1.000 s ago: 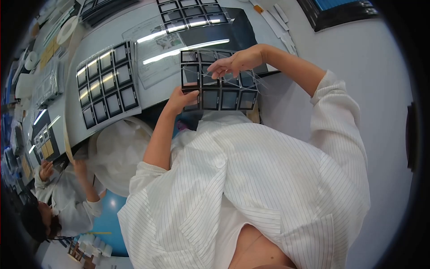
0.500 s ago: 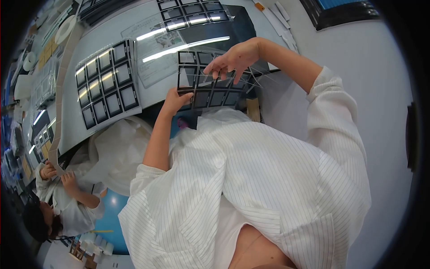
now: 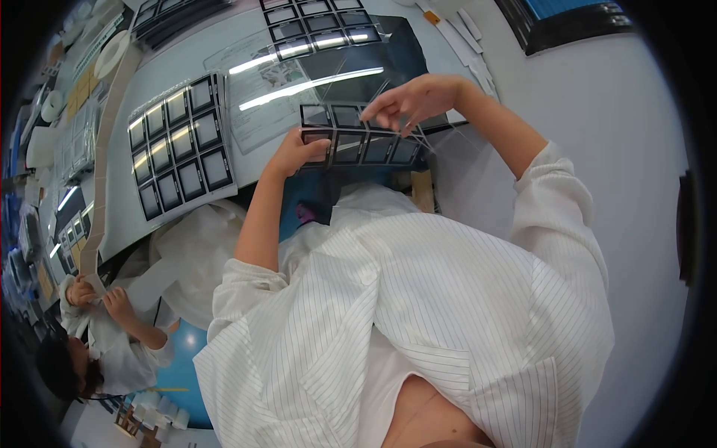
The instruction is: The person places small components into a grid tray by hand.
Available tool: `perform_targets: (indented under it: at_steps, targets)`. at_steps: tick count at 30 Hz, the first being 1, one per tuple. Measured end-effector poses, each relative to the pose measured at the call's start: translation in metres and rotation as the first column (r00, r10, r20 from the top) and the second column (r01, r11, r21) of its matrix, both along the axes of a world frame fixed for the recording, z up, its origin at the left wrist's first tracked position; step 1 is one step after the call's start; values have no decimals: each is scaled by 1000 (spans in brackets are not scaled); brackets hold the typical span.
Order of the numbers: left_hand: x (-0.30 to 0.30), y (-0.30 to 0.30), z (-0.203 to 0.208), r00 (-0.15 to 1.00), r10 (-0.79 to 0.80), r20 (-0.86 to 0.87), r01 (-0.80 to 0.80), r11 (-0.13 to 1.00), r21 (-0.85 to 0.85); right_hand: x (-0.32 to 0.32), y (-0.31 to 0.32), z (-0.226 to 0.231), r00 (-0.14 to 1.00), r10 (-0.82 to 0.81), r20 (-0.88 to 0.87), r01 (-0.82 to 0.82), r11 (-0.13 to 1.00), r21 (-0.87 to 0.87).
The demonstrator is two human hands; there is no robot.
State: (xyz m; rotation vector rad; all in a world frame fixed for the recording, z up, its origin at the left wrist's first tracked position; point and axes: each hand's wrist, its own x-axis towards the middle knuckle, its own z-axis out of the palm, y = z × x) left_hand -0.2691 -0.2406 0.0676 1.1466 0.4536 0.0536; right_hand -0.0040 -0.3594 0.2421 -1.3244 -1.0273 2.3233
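Note:
A sheet of black-framed rectangular panels [image 3: 347, 145] is tilted at the table's near edge. My left hand [image 3: 299, 154] grips its left end, thumb on the near face and fingers behind. Over the sheet's upper right part hovers my right hand [image 3: 420, 101], its index finger stretched and the others loosely bent and apart. I see nothing plainly held in it. Thin clear strips [image 3: 427, 140] stick out at the sheet's right end, just below that hand. A similar panel sheet [image 3: 181, 142] lies on the table to the left, and another panel sheet [image 3: 321, 26] lies at the back.
A clear sleeve over printed paper [image 3: 258, 119] and a dark glossy mat [image 3: 407, 56] lie on the table [image 3: 119, 216]. White strips [image 3: 467, 48] rest at its right edge. At left, a co-worker's hands [image 3: 116, 302] hold a long beige strip [image 3: 101, 164]. A brown block [image 3: 422, 190] stands below the table edge.
The panel sheet has tilted, so its face looks narrower. My right hand has moved right and slightly down, its index finger now stretched left. My left hand has risen slightly with the sheet.

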Motion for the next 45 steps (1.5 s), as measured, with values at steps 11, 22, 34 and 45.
perform_targets:
  at_steps: [11, 22, 34, 45]
  targets:
    - [2, 2, 24, 995, -30, -93, 23, 997, -74, -7, -23, 17, 999, -10, 42, 2, 979, 204]
    - [-18, 0, -7, 992, 39, -117, -44, 998, -43, 29, -27, 44, 951, -113, 288, 25, 956, 294]
    - [-9, 18, 10, 984, -97, -151, 94, 995, -31, 27, -37, 69, 926, -35, 375, -68, 964, 257]
    - [-27, 29, -13, 960, 97, -262, -151, 969, -195, 106, -134, 62, 855, -507, 110, 460, 838, 292]
